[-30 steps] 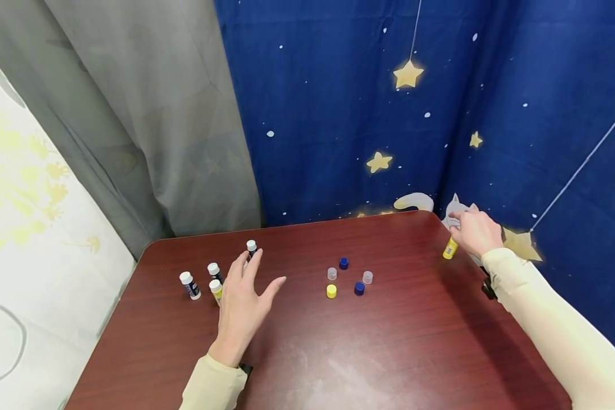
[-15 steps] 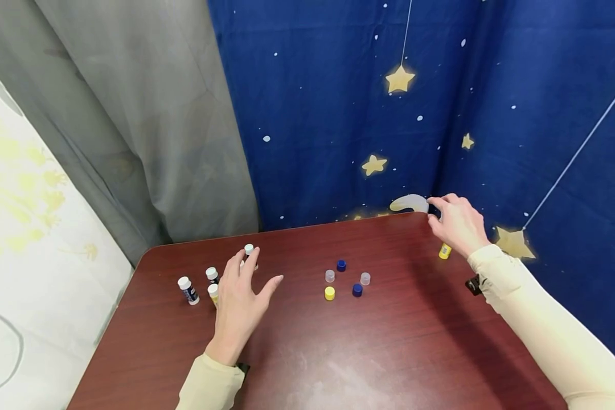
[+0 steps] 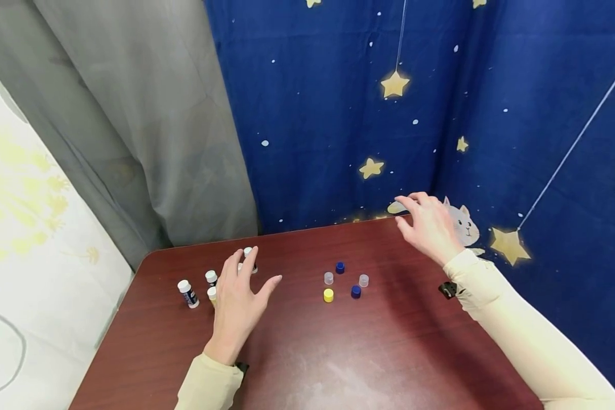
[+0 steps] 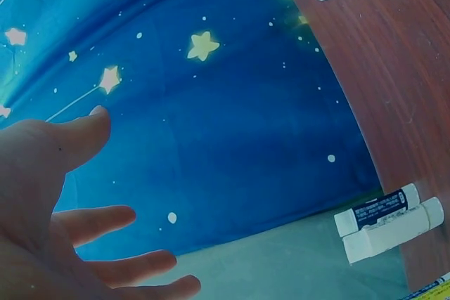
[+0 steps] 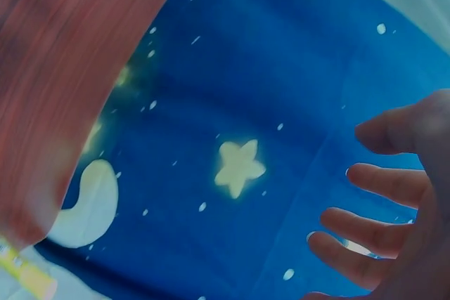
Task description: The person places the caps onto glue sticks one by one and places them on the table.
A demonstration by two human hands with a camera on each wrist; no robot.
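Left hand hovering beside white-capped tubes, right hand near bench's far-right corner. Fingers hanging loose, gripping nothing. Yellow tube sitting by corner, loose caps mid-bench. Probably between grabs; next pickup likely needing careful pinch.

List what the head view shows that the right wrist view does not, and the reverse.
Only the head view shows the person's left hand, the slim white-capped tube with a dark label left of it, and the small round caps: a yellow plastic cap, two blue ones and two translucent ones.

Only the right wrist view shows the slim yellow tube, near the corner of the reddish-brown wood-grain table and cut off by the picture edge.

Both share the empty right hand, that table, and the dark blue star-print curtain.
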